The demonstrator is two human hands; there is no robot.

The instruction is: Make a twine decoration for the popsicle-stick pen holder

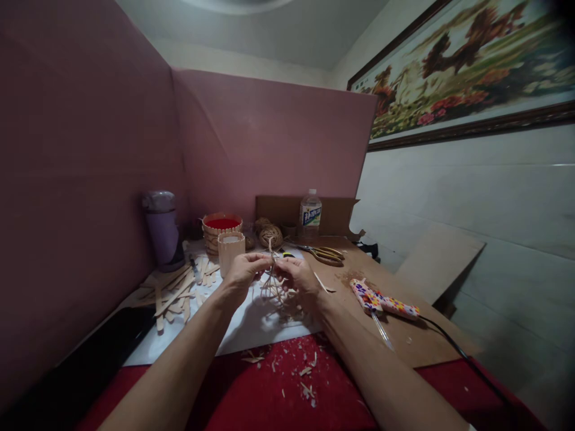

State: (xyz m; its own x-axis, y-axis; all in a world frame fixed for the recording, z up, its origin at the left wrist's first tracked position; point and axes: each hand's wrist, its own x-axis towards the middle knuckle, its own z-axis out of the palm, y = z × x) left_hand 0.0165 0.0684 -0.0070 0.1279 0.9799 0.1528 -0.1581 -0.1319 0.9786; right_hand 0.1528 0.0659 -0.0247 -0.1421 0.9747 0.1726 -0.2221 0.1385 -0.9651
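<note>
Over the white sheet (pixel 245 332), both hands pinch a thin brown twine (pixel 272 278) whose loops hang below the fingers. My left hand (pixel 246 272) is closed on it with the fingertips pointing right. Facing it, my right hand (pixel 299 276) is closed on the same strand; the exact grip is partly hidden by the fingers. Just behind my left hand stands a small cup-shaped holder (pixel 228 250) covered in wooden sticks. A ball of twine (pixel 271 236) lies farther back, beyond the hands.
Loose craft sticks (pixel 173 293) lie on the left, near a purple tumbler (pixel 164 230). A red-lined stick basket (pixel 223 222) and a plastic bottle (pixel 311 215) stand at the back. Scissors (pixel 327 255) and a patterned glue gun (pixel 381 301) with a cable lie right. Wood scraps (pixel 305 371) litter the red cloth.
</note>
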